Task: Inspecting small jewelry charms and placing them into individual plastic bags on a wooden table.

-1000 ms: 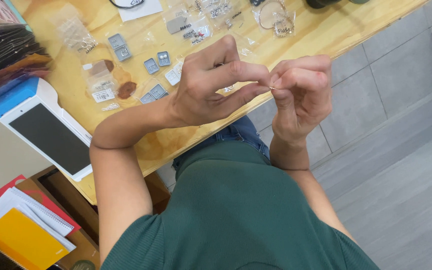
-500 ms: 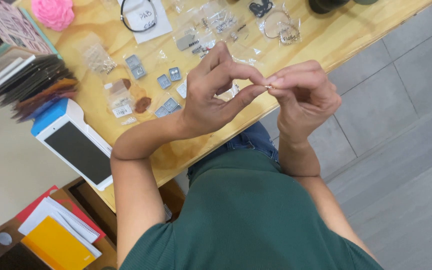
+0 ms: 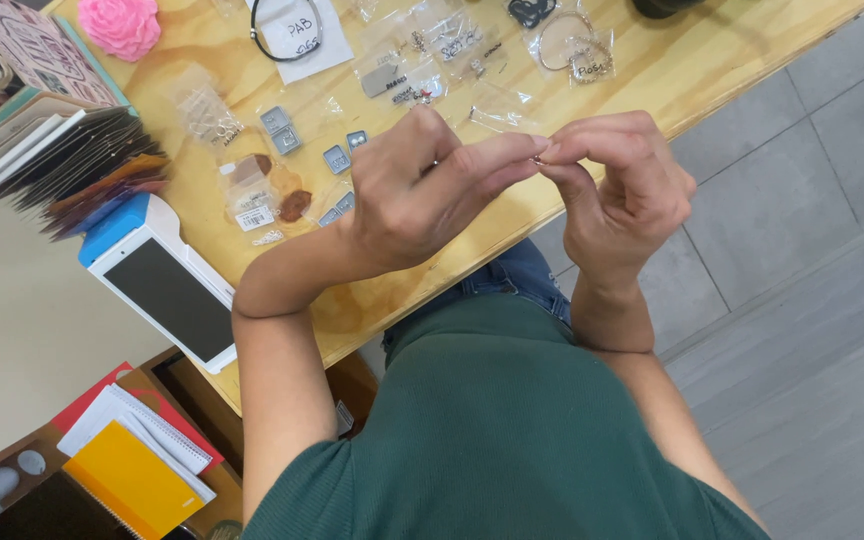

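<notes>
My left hand (image 3: 422, 195) and my right hand (image 3: 624, 190) meet fingertip to fingertip above the near edge of a wooden table (image 3: 672, 70). Both pinch one tiny metal piece (image 3: 540, 157), too small to make out its shape. The thumb and forefinger of each hand close on it, the other fingers curl in. Just under my left hand lie several small grey square tags (image 3: 280, 130) and little clear bags (image 3: 252, 195) holding small parts.
A white and blue handheld terminal (image 3: 167, 280) lies near the table's left edge. A fanned stack of cards (image 3: 72, 155), a pink knitted flower (image 3: 120, 25) and bagged bracelets (image 3: 562, 45) sit farther back. Notebooks (image 3: 137, 465) lie on a low shelf; grey floor tiles (image 3: 812, 250) are at right.
My hands stay pinched together on the small piece. The view has tilted, so the table and both hands sit lower in the picture and more of the far tabletop shows.
</notes>
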